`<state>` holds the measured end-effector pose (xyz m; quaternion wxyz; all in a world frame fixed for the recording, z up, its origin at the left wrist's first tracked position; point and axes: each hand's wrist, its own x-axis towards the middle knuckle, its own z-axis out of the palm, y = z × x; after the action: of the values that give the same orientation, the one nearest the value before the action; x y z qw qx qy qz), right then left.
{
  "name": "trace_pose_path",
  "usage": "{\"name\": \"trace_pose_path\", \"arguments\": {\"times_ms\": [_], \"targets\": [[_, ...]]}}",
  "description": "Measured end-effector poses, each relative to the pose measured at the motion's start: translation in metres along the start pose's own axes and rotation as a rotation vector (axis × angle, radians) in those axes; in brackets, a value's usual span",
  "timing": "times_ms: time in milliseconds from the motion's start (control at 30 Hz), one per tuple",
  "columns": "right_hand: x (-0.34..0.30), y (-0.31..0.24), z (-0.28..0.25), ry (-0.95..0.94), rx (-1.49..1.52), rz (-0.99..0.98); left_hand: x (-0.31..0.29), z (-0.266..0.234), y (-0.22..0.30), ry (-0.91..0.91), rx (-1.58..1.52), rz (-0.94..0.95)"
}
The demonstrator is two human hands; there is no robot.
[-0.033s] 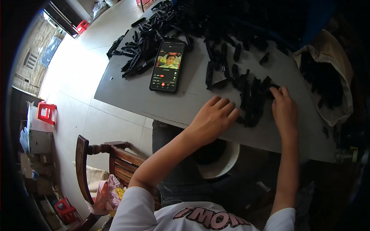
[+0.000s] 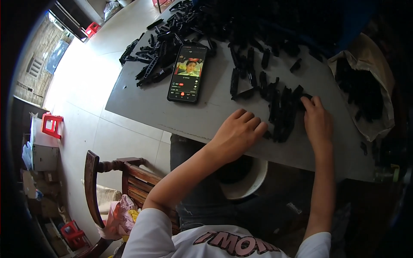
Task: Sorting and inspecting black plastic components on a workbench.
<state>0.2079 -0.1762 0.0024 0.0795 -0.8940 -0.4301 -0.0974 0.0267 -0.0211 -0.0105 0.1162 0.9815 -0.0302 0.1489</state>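
Almost nothing is shifting since the earlier frame; both hands are keeping their places. The right hand [image 2: 317, 122] is touching a black part [image 2: 305, 96] beside a cluster of black pieces [image 2: 282, 116] on the grey table [image 2: 215, 118]; whether it is gripping, one cannot tell. The left hand [image 2: 241, 131] is curling just left of the cluster, its hold hidden. The pieces are seemingly behaving as light, stiff, slippery plastic, best pinched mid-length. Their long axes are mostly running away from the near edge, some leaning right.
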Motion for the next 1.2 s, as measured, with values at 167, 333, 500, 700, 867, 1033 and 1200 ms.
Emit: {"name": "trace_pose_path", "arguments": {"times_ms": [167,333,500,700,867,1033,1200], "targets": [[0.007,0.006,0.000,-0.134,-0.182,-0.149,-0.017,-0.002,0.005,0.045,-0.182,-0.135],[-0.009,0.021,-0.010,0.163,0.210,-0.093,-0.032,-0.019,0.011,-0.040,-0.844,-0.455],[-0.051,-0.009,-0.037,-0.043,1.253,0.280,-0.034,-0.003,0.028,0.145,-0.992,-0.475],[-0.086,-0.066,-0.037,-0.235,1.447,0.222,-0.027,-0.003,0.051,0.032,-1.036,-0.404],[-0.096,-0.076,-0.033,-0.150,1.279,0.204,-0.039,-0.004,0.052,-0.027,-1.184,-0.365],[-0.103,-0.080,-0.025,-0.072,1.379,0.244,-0.049,-0.008,0.052,-0.073,-1.034,-0.239],[-0.127,-0.081,-0.004,-0.356,1.540,0.359,-0.065,-0.002,0.054,-0.161,-1.000,-0.264]]}}
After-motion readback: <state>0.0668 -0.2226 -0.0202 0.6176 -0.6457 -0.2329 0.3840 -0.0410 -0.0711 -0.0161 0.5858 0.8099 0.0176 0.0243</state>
